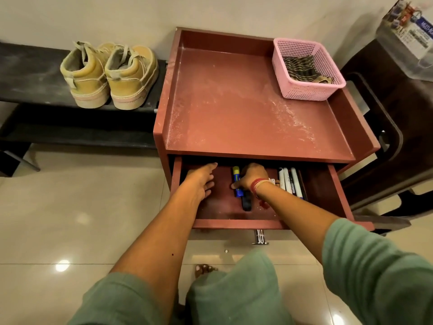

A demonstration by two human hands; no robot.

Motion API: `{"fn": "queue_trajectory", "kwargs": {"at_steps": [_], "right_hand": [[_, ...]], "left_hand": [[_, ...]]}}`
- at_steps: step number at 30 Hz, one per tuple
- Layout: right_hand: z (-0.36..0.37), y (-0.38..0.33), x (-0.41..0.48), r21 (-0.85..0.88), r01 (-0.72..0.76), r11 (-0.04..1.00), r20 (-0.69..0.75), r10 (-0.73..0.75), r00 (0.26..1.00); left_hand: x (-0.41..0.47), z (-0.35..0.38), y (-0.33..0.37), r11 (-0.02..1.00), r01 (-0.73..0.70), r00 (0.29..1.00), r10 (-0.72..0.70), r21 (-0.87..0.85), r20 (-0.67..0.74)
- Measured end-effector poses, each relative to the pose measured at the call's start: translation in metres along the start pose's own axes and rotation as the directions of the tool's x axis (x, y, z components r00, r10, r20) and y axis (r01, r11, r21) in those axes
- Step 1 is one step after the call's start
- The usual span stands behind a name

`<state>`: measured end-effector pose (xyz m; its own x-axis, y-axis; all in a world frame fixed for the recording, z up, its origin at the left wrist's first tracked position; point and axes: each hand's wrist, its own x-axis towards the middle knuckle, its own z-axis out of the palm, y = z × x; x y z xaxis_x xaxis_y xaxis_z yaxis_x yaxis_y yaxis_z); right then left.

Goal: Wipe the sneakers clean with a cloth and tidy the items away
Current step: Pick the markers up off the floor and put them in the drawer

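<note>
Head view: left of the cabinet [234, 102], the sneakers [110, 73] stand side by side on a dark bench [30, 76], heels toward the camera. In the cabinet's open drawer [234, 223], the left hand [199, 184] reaches in with straight fingers, holding nothing. The right hand [253, 175] curls knuckles-up, thumb against a blue tube [236, 174]; whether it grips the tube cannot be told. White pens [288, 181] lie further right. At the cabinet top's far right corner, a basket [311, 91] holds the cloth [300, 66].

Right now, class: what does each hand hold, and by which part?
The right hand grips the blue tube around its middle, inside the drawer; the left hand is open, holding nothing.
</note>
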<state>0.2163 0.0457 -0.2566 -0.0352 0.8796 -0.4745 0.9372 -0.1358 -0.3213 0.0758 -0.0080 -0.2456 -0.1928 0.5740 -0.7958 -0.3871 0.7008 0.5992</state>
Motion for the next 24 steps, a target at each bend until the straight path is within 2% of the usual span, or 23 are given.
{"fn": "queue_trajectory", "kwargs": {"at_steps": [9, 12, 14, 17, 19, 21, 23, 24], "right_hand": [[0.009, -0.004, -0.007, -0.069, 0.032, 0.997, -0.046, -0.035, 0.998], [-0.003, -0.005, -0.016, 0.044, 0.039, 0.998, -0.034, -0.038, 0.999], [-0.014, 0.000, -0.032, 0.167, 0.072, 0.983, -0.037, -0.067, 0.997], [-0.031, 0.012, -0.049, 0.230, 0.223, 0.947, -0.105, -0.204, 0.973], [-0.054, 0.038, -0.109, 0.191, 0.376, 0.907, -0.194, -0.341, 0.920], [-0.060, 0.055, -0.121, 0.133, 0.503, 0.854, -0.238, -0.466, 0.852], [-0.064, 0.078, -0.145, -0.048, 0.602, 0.797, -0.235, -0.594, 0.769], [-0.064, 0.089, -0.154, -0.168, 0.635, 0.754, -0.195, -0.657, 0.728]], "left_hand": [[-0.010, 0.001, -0.002, 0.993, -0.100, 0.995, 0.100, 0.070, 0.009], [-0.024, 0.000, -0.004, 0.946, -0.246, 0.969, 0.248, 0.213, 0.015], [-0.037, -0.005, -0.007, 0.865, -0.379, 0.921, 0.386, 0.330, 0.049], [-0.048, -0.020, -0.005, 0.669, -0.539, 0.790, 0.613, 0.512, 0.031], [-0.097, -0.035, -0.017, 0.399, -0.651, 0.589, 0.802, 0.646, 0.099], [-0.098, -0.053, -0.018, 0.134, -0.647, 0.469, 0.846, 0.750, 0.253], [-0.105, -0.069, -0.026, -0.094, -0.565, 0.480, 0.771, 0.820, 0.419], [-0.110, -0.074, -0.029, -0.170, -0.527, 0.501, 0.729, 0.833, 0.466]]}}
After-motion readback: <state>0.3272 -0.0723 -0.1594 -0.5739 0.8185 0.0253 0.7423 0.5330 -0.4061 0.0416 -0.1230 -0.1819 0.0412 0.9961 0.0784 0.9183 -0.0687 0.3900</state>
